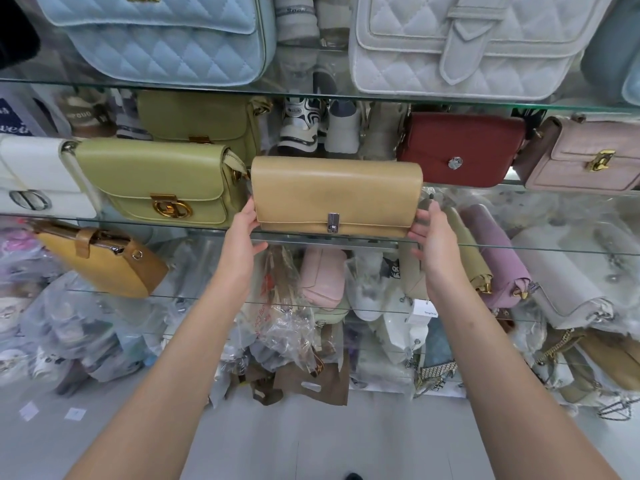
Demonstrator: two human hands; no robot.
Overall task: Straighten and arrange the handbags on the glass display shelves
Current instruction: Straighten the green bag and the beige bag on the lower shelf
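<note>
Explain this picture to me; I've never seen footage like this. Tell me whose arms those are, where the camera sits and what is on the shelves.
No machine here: a person wears one camera on the head, looking down at their own arms. The left hand and right hand touch the two ends of a tan handbag standing on a glass shelf. Beside it stand a green bag and a dark red bag. A quilted blue bag and a quilted white bag sit above; plastic-wrapped stock lies below.
</note>
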